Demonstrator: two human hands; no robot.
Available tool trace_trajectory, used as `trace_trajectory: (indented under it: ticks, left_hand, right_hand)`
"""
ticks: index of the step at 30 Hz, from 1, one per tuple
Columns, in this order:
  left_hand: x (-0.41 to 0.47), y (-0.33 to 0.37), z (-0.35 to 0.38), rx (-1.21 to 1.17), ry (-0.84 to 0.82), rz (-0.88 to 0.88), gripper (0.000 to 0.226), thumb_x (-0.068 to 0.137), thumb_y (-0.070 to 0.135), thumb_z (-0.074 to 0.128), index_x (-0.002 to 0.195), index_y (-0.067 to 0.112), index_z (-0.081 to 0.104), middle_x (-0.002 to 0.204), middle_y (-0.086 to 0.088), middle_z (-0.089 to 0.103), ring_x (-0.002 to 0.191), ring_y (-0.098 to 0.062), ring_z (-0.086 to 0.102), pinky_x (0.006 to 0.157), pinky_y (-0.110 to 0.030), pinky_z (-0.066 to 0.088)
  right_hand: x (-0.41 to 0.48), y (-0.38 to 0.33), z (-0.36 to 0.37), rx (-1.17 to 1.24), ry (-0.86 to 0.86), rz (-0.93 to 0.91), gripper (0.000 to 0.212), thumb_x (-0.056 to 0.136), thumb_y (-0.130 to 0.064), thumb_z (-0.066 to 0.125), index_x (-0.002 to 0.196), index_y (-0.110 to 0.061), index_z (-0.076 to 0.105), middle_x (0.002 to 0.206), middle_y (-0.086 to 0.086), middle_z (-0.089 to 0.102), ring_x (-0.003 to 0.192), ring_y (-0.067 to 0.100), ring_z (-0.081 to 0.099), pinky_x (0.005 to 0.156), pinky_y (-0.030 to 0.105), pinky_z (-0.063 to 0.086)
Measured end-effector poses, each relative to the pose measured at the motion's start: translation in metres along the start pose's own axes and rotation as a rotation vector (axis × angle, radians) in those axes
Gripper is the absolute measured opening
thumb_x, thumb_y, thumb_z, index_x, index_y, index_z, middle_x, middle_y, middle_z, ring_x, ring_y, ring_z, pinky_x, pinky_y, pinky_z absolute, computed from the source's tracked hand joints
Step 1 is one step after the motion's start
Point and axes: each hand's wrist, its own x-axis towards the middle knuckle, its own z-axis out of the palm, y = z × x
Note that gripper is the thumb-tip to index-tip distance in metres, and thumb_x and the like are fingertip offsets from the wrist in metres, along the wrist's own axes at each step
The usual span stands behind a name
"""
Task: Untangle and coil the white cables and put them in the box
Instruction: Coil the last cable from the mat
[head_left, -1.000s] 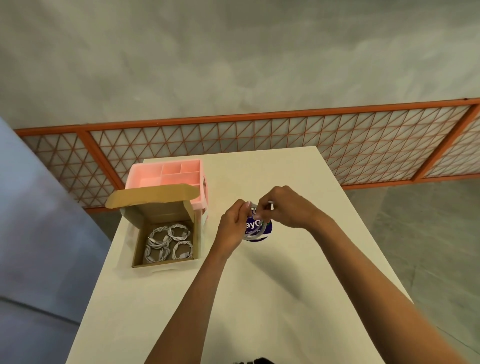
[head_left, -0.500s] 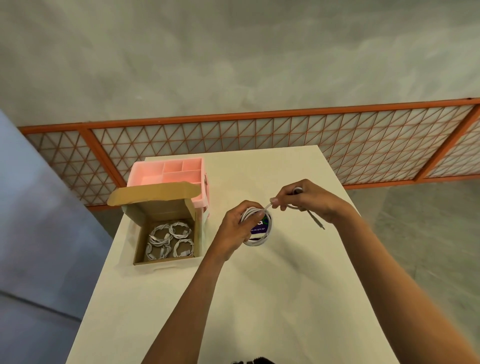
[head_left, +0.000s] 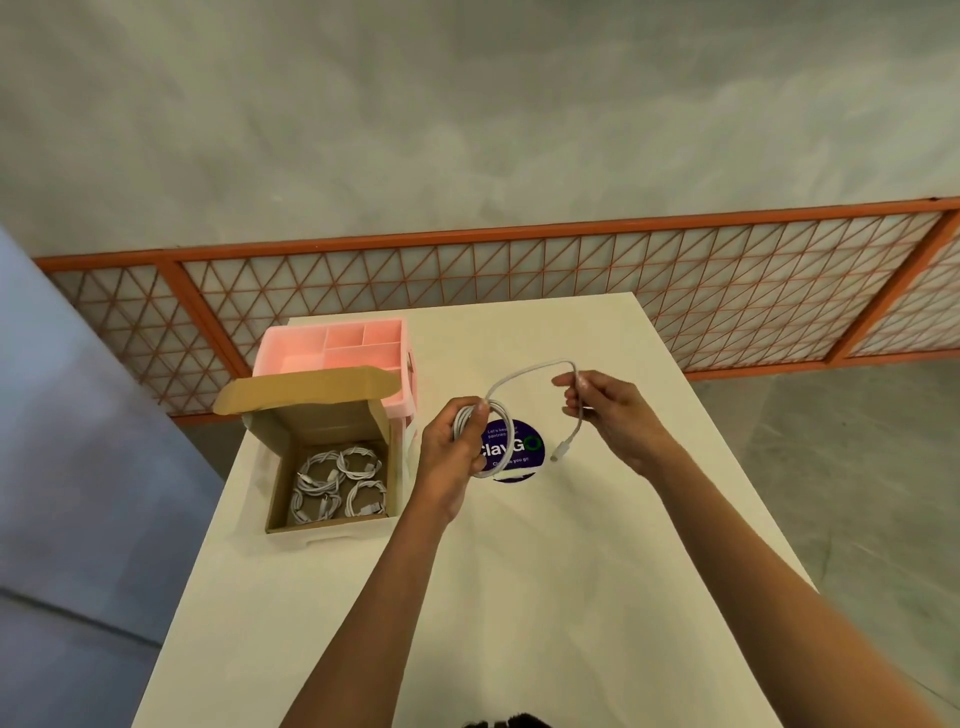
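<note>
The white table (head_left: 519, 597) was closest, with both arms reaching out over it. The left hand (head_left: 449, 452) was curled round a small bunch of loops of the white cable (head_left: 524, 373). The right hand (head_left: 610, 415) pinched the loose end of that same cable between thumb and fingers, and the little plug (head_left: 560, 451) hung down below it.

I think the last bit had yet to be wound on. If the left hand let its grip go soft, the loops could spring open and the coil would be a mess. If the right hand pulled too hard, it could drag loops out of the left hand. The hanging plug might poke through a loop and make a knot.

Under the loops a round purple sticker (head_left: 525, 446) was stuck on the table. To the left sat the open cardboard box (head_left: 278, 467), with a few coiled cables (head_left: 337, 483) filling its floor. There was little room, so a loose coil might catch the others or perch on top. Behind the box was a pink tray (head_left: 296, 358), and further off an orange fence (head_left: 519, 275)
</note>
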Motion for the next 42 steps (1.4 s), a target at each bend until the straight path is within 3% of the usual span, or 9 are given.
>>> trace_trajectory:
  ticks: [3,12,18,22,26,30,33,36,42]
  left_hand:
    - [0.001,-0.003,0.0,0.019,0.007,-0.011,0.022,0.096,0.017,0.054,0.111,0.001,0.057,0.058,0.011,0.05,0.042,0.0,0.05,0.039,-0.011,0.036]
    - [0.003,-0.009,0.002,0.065,-0.04,-0.026,0.017,0.093,0.026,0.058,0.1,0.011,0.062,0.069,0.001,0.054,0.051,-0.004,0.044,0.04,-0.015,0.03]
    - [0.004,-0.01,0.005,0.081,-0.009,0.024,0.021,0.094,0.02,0.057,0.105,0.002,0.061,0.075,-0.002,0.06,0.053,0.0,0.054,0.041,-0.012,0.038]
    - [0.01,-0.016,-0.002,0.152,0.086,0.071,0.019,0.093,0.02,0.06,0.102,0.003,0.062,0.067,0.006,0.059,0.052,0.002,0.054,0.046,-0.009,0.037]
    - [0.014,-0.021,-0.004,0.179,0.123,0.083,0.019,0.092,0.022,0.061,0.1,0.006,0.062,0.064,0.009,0.056,0.05,0.001,0.052,0.045,-0.009,0.037]
    - [0.019,-0.025,-0.008,0.198,0.156,0.1,0.019,0.09,0.025,0.065,0.095,0.007,0.063,0.058,0.01,0.053,0.047,-0.001,0.047,0.044,-0.009,0.035]
    - [0.022,-0.029,-0.01,0.224,0.19,0.099,0.019,0.087,0.031,0.066,0.091,0.013,0.063,0.059,0.009,0.052,0.049,-0.004,0.043,0.044,-0.013,0.034]
    - [0.025,-0.031,-0.012,0.231,0.234,0.111,0.013,0.086,0.035,0.067,0.084,0.023,0.064,0.061,0.004,0.051,0.053,-0.005,0.041,0.046,-0.021,0.033]
    - [0.025,-0.033,-0.022,0.249,0.246,0.145,0.013,0.087,0.032,0.067,0.085,0.019,0.064,0.067,0.007,0.057,0.052,-0.005,0.04,0.049,-0.024,0.03]
  right_hand:
    - [0.0,0.007,0.01,-0.213,0.087,-0.023,0.021,0.098,-0.013,0.049,0.1,-0.008,0.07,0.088,-0.008,0.063,0.079,0.003,0.055,0.075,0.015,0.047]
    - [0.005,0.007,0.032,0.01,0.031,0.003,0.025,0.101,-0.004,0.039,0.104,-0.004,0.064,0.078,0.005,0.06,0.066,0.005,0.058,0.067,0.017,0.05]
    - [0.0,0.007,0.052,0.109,-0.104,0.191,0.02,0.094,-0.01,0.056,0.112,-0.002,0.059,0.094,0.017,0.071,0.083,0.028,0.068,0.078,0.03,0.057]
    - [-0.003,0.003,0.058,0.029,-0.191,0.218,0.032,0.101,-0.027,0.043,0.115,-0.006,0.064,0.109,0.019,0.068,0.098,0.028,0.066,0.091,0.031,0.054]
    - [-0.005,0.001,0.058,-0.002,-0.297,0.25,0.036,0.089,-0.034,0.065,0.115,-0.01,0.064,0.114,0.019,0.067,0.108,0.032,0.064,0.101,0.043,0.048]
    - [-0.006,-0.009,0.058,-0.231,-0.253,0.209,0.027,0.083,-0.013,0.072,0.107,-0.003,0.066,0.096,0.016,0.071,0.082,0.026,0.068,0.077,0.027,0.058]
    - [-0.005,-0.023,0.065,-0.583,-0.075,0.185,0.032,0.07,-0.017,0.083,0.091,-0.007,0.061,0.078,0.0,0.063,0.067,0.012,0.061,0.054,0.016,0.047]
    - [-0.005,-0.033,0.065,-0.705,-0.165,0.186,0.024,0.071,-0.016,0.083,0.074,-0.016,0.058,0.073,0.001,0.062,0.064,0.013,0.058,0.055,0.017,0.042]
    - [-0.01,-0.049,0.061,-0.657,-0.389,-0.006,0.015,0.091,-0.014,0.062,0.102,-0.015,0.072,0.09,-0.002,0.056,0.086,0.014,0.052,0.073,0.021,0.041]
